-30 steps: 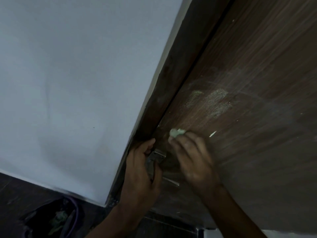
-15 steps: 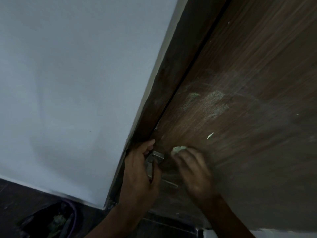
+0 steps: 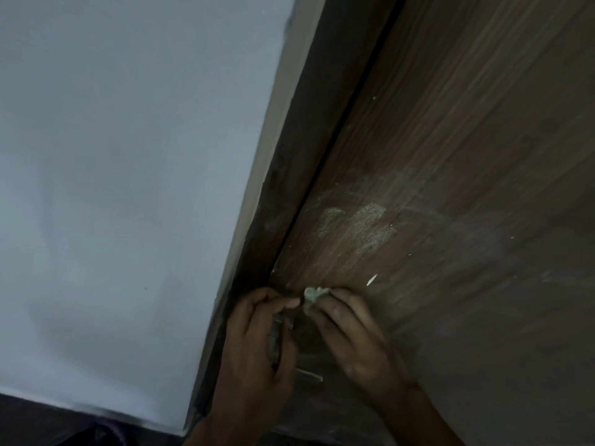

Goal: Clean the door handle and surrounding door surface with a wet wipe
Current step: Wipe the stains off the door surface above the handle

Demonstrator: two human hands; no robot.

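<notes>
Grainy brown door (image 3: 450, 156), smeared; right hand (image 3: 354, 336) pinching crumpled wet wipe (image 3: 314, 294), left hand (image 3: 254, 342) gripping metal handle (image 3: 277, 336).

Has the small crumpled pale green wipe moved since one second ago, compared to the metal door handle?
Yes. The pale green wipe in the right hand shifted left, closer to the left hand's thumb over the metal door handle.

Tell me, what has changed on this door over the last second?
The right hand, pinching the wadded wet wipe, rubbed down toward the door handle, then back up and slightly toward the frame. The left hand stayed wrapped on the handle. The pale smears above remain.
</notes>
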